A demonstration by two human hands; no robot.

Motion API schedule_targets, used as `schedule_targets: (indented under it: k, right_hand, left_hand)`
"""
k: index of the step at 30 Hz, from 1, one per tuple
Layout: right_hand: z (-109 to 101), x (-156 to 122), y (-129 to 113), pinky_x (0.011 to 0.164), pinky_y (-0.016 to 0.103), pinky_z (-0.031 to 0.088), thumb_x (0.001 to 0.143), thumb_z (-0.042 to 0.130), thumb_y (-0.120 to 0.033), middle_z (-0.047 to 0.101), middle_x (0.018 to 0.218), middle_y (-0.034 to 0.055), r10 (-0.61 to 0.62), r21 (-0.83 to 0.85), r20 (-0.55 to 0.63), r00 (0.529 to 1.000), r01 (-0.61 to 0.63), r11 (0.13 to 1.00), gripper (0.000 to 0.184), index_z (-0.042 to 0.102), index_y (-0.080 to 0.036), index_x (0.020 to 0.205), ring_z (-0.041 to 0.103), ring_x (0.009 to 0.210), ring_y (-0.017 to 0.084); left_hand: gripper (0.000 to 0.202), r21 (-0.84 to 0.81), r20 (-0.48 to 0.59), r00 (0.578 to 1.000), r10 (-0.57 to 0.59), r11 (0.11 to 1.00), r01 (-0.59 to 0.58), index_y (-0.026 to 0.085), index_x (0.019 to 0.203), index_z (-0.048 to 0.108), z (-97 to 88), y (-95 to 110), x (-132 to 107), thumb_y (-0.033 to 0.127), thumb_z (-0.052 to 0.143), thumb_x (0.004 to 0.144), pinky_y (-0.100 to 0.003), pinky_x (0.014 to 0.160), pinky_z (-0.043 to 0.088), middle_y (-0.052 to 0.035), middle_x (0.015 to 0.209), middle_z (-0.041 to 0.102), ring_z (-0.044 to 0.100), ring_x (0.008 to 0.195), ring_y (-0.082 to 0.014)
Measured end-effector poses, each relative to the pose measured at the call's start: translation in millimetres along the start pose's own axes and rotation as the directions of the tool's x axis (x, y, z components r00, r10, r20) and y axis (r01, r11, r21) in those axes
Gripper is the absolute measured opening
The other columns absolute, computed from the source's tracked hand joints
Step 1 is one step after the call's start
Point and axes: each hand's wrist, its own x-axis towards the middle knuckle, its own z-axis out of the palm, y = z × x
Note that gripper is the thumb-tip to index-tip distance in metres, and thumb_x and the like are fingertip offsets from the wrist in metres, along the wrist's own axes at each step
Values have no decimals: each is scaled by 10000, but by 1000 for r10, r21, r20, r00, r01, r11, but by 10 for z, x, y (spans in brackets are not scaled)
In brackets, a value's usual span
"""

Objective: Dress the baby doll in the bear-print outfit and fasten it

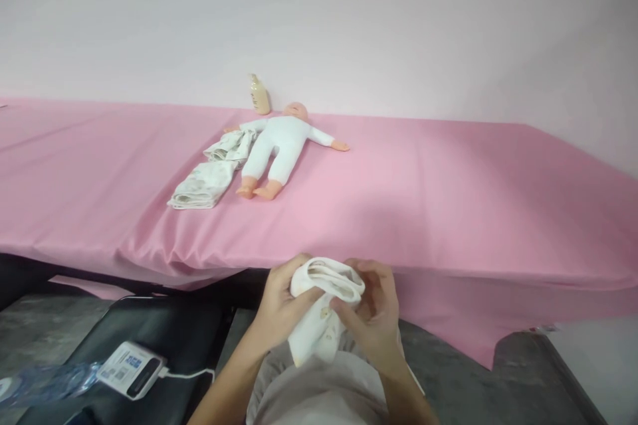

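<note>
A white cloth garment (319,332), partly rolled or folded at its top and with small printed figures, is held over my lap just before the table's front edge. My left hand (282,305) grips its left side, thumb across the front. On the right side, my right hand (371,309) pinches the folded part between thumb and fingers. A baby doll (284,139) in white lies on its back on the table, arms spread. Beside its legs lie a folded pale cloth (202,184) and a crumpled patterned cloth (232,146).
A pump bottle (259,96) stands against the wall behind the doll. Pink cloth (448,206) covers the table and hangs over its front edge. On a black chair (174,319) at lower left lie a white device (130,370) with a cable and a clear plastic bottle (50,382).
</note>
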Motion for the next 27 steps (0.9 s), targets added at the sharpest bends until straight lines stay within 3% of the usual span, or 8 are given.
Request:
schedule_targets:
  k: [3, 6, 10, 14, 18, 21, 25, 27]
  right_hand:
    - [-3, -124, 162, 859, 289, 482, 707, 708, -154, 572, 1098, 37, -11, -147, 17, 1000, 14, 989, 407, 476, -257, 1026, 576, 1015, 161]
    - [-26, -182, 327, 916, 337, 452, 697, 732, -254, 579, 1115, 79, 93, -319, 233, 968, -14, 948, 375, 561, -211, 1027, 554, 1060, 209]
    - [-9, -216, 516, 954, 368, 429, 729, 697, -301, 613, 1127, 93, 133, -377, 416, 900, 38, 925, 344, 639, -191, 1049, 551, 1077, 233]
    - [-72, -160, 579, 915, 364, 453, 839, 556, -255, 670, 954, 74, 116, -415, 490, 864, 114, 903, 161, 686, -192, 911, 593, 972, 207]
    - [-347, 78, 272, 782, 291, 507, 850, 467, -161, 659, 902, 75, 48, -482, 450, 892, 198, 853, 217, 675, -183, 908, 617, 884, 179]
    - [-570, 253, -158, 742, 256, 513, 811, 432, -91, 643, 966, 72, -45, -645, 354, 934, 279, 711, 298, 662, -191, 971, 622, 867, 162]
    - [-691, 377, -635, 674, 199, 514, 783, 460, -76, 666, 924, 29, -98, -707, 518, 850, 490, 510, 314, 658, -233, 969, 635, 797, 133]
    - [-671, 411, -759, 646, 167, 512, 787, 474, -69, 669, 971, 31, -183, -728, 486, 855, 512, 456, 310, 642, -235, 987, 646, 791, 118]
  left_hand:
    - [95, -30, -133, 991, 12, 999, -16, 153, 756, 588, -62, -3, -36, 239, 625, 769, -169, 542, 409, 22, 658, 568, 502, 581, -89]
    - [108, -92, -221, 975, -15, 996, -5, 164, 855, 625, -122, -32, -72, 238, 619, 776, -184, 597, 455, -3, 755, 624, 580, 667, -119]
    - [140, -167, -319, 947, -36, 986, -18, 172, 867, 646, -202, -108, -116, 242, 650, 745, -210, 625, 489, -18, 783, 649, 611, 686, -144]
    - [230, -228, -432, 900, -63, 973, -41, 168, 905, 658, -336, -179, -165, 257, 698, 696, -270, 707, 520, -46, 850, 677, 633, 752, -180]
    - [230, -210, -535, 843, -53, 975, -73, 147, 805, 670, -519, -180, -206, 307, 735, 652, -268, 659, 525, -55, 796, 671, 628, 717, -181]
    - [223, -225, -586, 808, -63, 970, -87, 160, 769, 658, -613, -178, -229, 285, 761, 614, -219, 600, 508, -24, 720, 639, 590, 632, -130]
    - [289, -317, -585, 802, -118, 944, -92, 161, 730, 636, -620, -225, -246, 334, 784, 552, -205, 506, 477, -5, 611, 583, 545, 544, -115]
    - [363, -356, -571, 805, -160, 932, -68, 163, 758, 641, -583, -253, -261, 345, 810, 492, -242, 531, 501, -15, 638, 609, 558, 550, -131]
